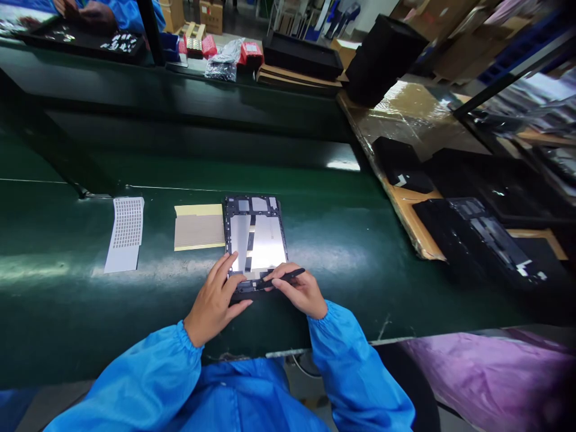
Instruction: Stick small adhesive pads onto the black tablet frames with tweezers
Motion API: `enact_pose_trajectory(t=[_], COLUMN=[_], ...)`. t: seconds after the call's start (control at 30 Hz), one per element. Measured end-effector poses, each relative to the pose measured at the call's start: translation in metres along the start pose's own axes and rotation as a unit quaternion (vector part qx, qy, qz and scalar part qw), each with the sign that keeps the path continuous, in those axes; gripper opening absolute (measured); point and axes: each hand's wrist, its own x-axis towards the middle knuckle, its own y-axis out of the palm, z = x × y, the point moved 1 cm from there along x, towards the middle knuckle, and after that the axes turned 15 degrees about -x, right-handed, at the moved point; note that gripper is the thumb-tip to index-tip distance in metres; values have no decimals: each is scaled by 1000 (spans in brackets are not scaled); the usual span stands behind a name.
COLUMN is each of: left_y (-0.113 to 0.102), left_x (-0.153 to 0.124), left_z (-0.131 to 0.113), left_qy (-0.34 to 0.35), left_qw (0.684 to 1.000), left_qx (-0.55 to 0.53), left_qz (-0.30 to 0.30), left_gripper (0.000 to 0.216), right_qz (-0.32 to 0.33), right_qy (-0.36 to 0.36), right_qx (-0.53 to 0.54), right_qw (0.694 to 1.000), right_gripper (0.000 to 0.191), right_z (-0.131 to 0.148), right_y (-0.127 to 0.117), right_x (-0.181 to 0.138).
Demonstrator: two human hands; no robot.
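I see L hand (216, 303) pinning tablet frame (256, 240) to bench (342, 240) so R hand (300, 293), pinching black tool (281, 278), works its near edge.

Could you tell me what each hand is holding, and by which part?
Right hand pinches a black tool mid-shaft; left hand steadies the tablet frame at its near edge.

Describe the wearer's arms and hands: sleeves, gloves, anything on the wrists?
Both arms are covered in bright blue smock sleeves with gathered elastic cuffs at the wrists. The left hand and right hand are bare: no gloves and no finger cots. No watch, ring or wrist strap shows. The sleeves carry no visible markings.
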Motion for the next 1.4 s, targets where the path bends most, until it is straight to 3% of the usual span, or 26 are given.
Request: enact_pose_trajectory(t=[0.23,0.47,0.8,1.4], left_y=[-3,-5,-3,-3], left_x=[2,-1,2,8], left_z=[-2,-8,-10,-14], left_qy=[13,124,129,120], left_qw=[1000,991,989,991], left_qx=[8,49,77,46], left_qz=[1,-14,-3,-21], left_gripper=[33,17,20,29], right_qz=[3,31,15,22], right_qy=[-32,-67,-52,-108], right_qx=[-15,-38,-60,-72], right_qw=[999,997,997,991], right_gripper=[13,12,12,9], right_z=[0,-1,-3,1], right_y=[-1,-3,-2,-5], right_x=[0,1,0,2])
